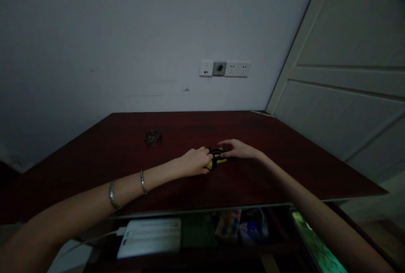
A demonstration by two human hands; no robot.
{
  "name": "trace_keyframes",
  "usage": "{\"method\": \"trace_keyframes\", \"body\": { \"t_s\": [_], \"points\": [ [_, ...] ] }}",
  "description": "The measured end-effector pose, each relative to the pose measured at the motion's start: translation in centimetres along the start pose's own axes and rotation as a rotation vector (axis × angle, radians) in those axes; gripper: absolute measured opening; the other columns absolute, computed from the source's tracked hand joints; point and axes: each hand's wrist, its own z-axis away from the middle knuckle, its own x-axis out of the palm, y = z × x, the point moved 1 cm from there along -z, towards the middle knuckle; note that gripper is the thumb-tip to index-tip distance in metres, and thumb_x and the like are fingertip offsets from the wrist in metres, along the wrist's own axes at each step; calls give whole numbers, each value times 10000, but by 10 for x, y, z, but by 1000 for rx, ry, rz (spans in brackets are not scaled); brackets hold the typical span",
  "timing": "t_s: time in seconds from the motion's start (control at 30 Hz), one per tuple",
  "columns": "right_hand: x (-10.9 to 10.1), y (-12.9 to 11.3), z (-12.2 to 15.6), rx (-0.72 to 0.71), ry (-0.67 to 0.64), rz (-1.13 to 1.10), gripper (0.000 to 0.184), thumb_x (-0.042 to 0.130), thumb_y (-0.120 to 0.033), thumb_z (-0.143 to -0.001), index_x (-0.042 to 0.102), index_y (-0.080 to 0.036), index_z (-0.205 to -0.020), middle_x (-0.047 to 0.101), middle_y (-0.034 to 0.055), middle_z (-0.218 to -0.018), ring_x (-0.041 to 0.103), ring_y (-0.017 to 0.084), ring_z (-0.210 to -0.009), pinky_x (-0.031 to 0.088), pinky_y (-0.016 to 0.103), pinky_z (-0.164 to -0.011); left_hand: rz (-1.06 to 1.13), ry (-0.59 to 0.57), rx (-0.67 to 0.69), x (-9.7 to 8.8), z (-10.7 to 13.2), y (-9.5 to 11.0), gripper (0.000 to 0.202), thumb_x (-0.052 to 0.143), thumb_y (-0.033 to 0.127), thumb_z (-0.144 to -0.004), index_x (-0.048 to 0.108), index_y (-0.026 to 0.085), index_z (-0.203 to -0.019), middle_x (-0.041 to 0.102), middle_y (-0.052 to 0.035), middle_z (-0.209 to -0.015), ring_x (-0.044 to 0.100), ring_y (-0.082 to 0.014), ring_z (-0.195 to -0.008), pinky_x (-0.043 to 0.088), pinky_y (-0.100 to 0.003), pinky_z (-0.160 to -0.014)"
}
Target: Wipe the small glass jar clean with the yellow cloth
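Observation:
A small yellow-and-black object (217, 160) lies on the dark red tabletop (186, 188), partly covered by fingers, so its exact kind does not show. My left hand (196, 161) is closed over its left side, back of the hand upward. Two silver bracelets (143, 181) circle the left wrist and forearm. From the right, my right hand (238, 149) meets the object's other end, thumb at the near side and fingers curled along the far side. Both hands rest low, close to the table surface.
A glass ashtray (152, 138) stands left of the hands. Below the table's front edge, an open drawer holds a white power bank (151, 237) with a cable and several small packets (228, 224). Wall sockets (236, 69) sit behind; a white door (348, 70) is at right.

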Motion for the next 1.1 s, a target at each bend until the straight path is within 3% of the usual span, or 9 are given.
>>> {"method": "trace_keyframes", "body": {
  "t_s": [0.1, 0.23, 0.37, 0.5, 0.67, 0.73, 0.87, 1.0, 1.1],
  "points": [
    [6, 1, -2, 18, 40, 19, 566, 692, -332, -640, 576, -122, -1153, 636, 111, -1081, 602, 215, -938, 459, 323, -826, 6, 23, 10, 4, 2, -5, 264, 563, 202, -750, 530, 168, -1010, 576, -119, -1012, 554, -234, -919, 473, -289, -639],
    [13, -1, -5, 42, 16, -3, 419, 643, -278, -658, 638, -124, -1047, 674, 66, -900, 611, 168, -760, 462, 260, -676, 130, 115, -30, 2, 11, -15, 140, 476, 171, -791, 538, 155, -916, 594, -100, -914, 567, -203, -870, 468, -292, -710],
    [15, -11, -13, 31, 4, 27, 276, 628, -204, -623, 686, -130, -882, 649, 16, -725, 562, 125, -622, 413, 218, -560, 387, 256, -125, -5, 29, -30, 276, 472, 159, -777, 489, 170, -1053, 610, -64, -929, 583, -162, -843, 448, -266, -741],
    [18, -28, -27, -19, -11, -51, 231, 634, -188, -602, 680, -130, -821, 645, 15, -727, 562, 125, -634, 421, 217, -565, 561, 423, -402, -14, 55, -52, 530, 497, 138, -718, 339, 180, -1222, 604, -3, -802, 571, -128, -687, 446, -246, -658],
    [35, -55, -59, -26, -11, -288, 244, 651, -195, -608, 660, -126, -843, 657, 20, -761, 590, 128, -672, 463, 235, -631, 725, 592, -823, -21, 106, -91, 540, 543, 158, -669, 350, 185, -1173, 602, -47, -947, 605, -169, -806, 501, -281, -680],
    [49, -67, -76, -5, 7, -298, 247, 672, -189, -598, 660, -125, -836, 651, 11, -728, 587, 123, -655, 465, 232, -623, 839, 592, -1002, -21, 130, -104, 536, 530, 165, -685, 319, 179, -1178, 583, -84, -1026, 614, -177, -801, 527, -277, -609],
    [86, -91, -109, -8, -25, -354, 228, 654, -156, -630, 663, -118, -854, 655, 13, -711, 586, 110, -632, 460, 208, -594, 879, 481, -1211, -19, 173, -124, 440, 534, 227, -716, 365, 145, -1114, 524, -149, -1149, 616, -207, -834, 532, -259, -500],
    [120, -111, -131, -56, -24, -279, 237, 640, -168, -656, 666, -128, -888, 672, 18, -731, 596, 115, -630, 464, 204, -577, 754, 297, -1354, -12, 203, -148, 455, 536, 281, -717, 373, 123, -1112, 602, -119, -968, 629, -176, -657, 491, -230, -427],
    [133, -121, -138, -95, 14, -176, 240, 633, -167, -658, 669, -140, -894, 667, 15, -729, 591, 115, -627, 448, 197, -561, 651, 221, -1349, -7, 217, -167, 427, 542, 349, -704, 430, 121, -1048, 618, -88, -833, 602, -158, -546, 436, -217, -380]
  ]
}}
